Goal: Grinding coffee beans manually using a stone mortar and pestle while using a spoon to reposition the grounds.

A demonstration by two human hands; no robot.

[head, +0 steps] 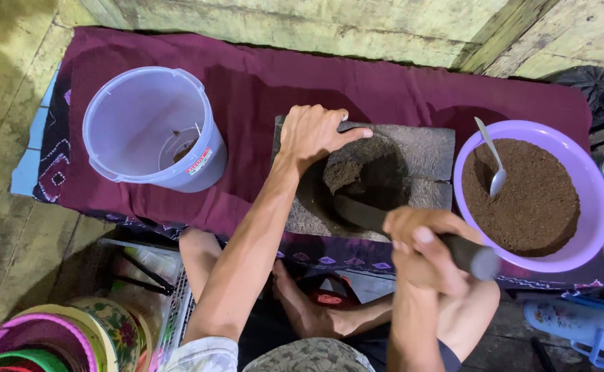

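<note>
A stone mortar block (419, 155) sits near the middle of a low table covered by a maroon cloth (261, 83), its near edge almost at the table's near edge. The left hand (314, 132) lies on the block's far left corner, fingers together and curled over the far edge, thumb stretched along the rim of the hollow. The right hand (422, 248) is at the near edge, fingers clamped around a dark pestle (378, 217) whose head reaches into the hollow beside a clump of brown paste (343, 173).

Just right of the block, almost touching it, stands a purple bowl (591, 186) of brown powder with a metal spoon (493, 160) stuck in it; the bowl's near rim overhangs the table's near edge. To the left, well apart from the block, stands a clear plastic bucket (143, 131), with open cloth between the two and a bare strip along the far side by the wall.

The pestle's end is blurred, and how deep the hollow goes is lost in shadow. A dark bag (595, 89) at the far right and stacked patterned bowls (75, 337) at the near left are cut by the frame.
</note>
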